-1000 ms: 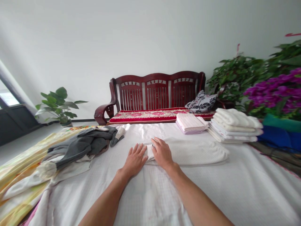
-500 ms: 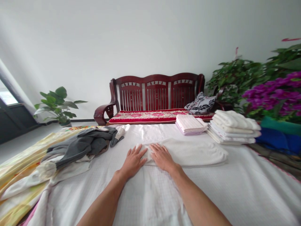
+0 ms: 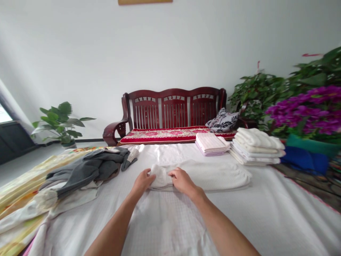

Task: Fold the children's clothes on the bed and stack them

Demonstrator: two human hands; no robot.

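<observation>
A white ribbed garment (image 3: 213,175), folded into a long flat strip, lies across the white sheet (image 3: 165,220). At its left end my left hand (image 3: 143,182) has its thumb on top and its fingers curled at the edge, gripping the cloth; some fingertips are hidden. My right hand (image 3: 183,181) is closed on the same garment a little further right, fingers bent and pinching the fabric near a fold. The short stretch between both hands looks doubled over.
Rumpled grey clothes (image 3: 90,169) lie to the left. At the back right are a folded pink striped stack (image 3: 211,143) and a taller stack of white folded clothes (image 3: 258,147). Beyond stands a wooden bench (image 3: 174,103); purple flowers (image 3: 309,108) are at far right.
Both hands lay flat with fingers spread on the garment; now they are drawn in and curled on its cloth, the left at the end. The view has tipped slightly upward.
</observation>
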